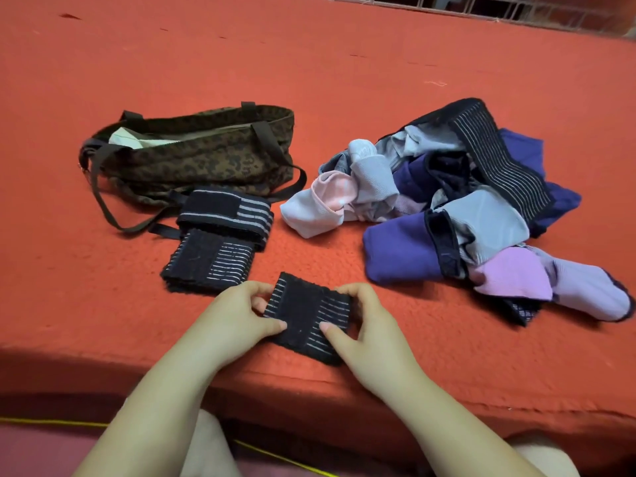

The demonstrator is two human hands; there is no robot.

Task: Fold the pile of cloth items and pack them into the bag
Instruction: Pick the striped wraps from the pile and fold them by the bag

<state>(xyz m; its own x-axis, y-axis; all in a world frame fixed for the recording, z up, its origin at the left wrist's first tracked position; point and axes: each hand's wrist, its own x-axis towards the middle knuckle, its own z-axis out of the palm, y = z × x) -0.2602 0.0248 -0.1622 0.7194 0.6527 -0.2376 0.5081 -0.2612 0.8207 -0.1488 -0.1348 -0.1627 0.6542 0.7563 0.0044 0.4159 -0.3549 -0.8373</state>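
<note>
Two striped wraps (pixel 220 241) lie folded beside the camouflage bag (pixel 199 156), not packed yet, and we have a third folded black striped wrap (pixel 306 318) in hand near the front edge of the red surface (pixel 413 63). The pile of cloth items (pixel 457 208) on the right looks barely touched, so we judge the job well under halfway. Our left hand (pixel 237 315) pinches the wrap's left edge, thumb on top. Our right hand (pixel 361 325) curls its fingers (pixel 347 290) round the right edge, thumb pressing down.
</note>
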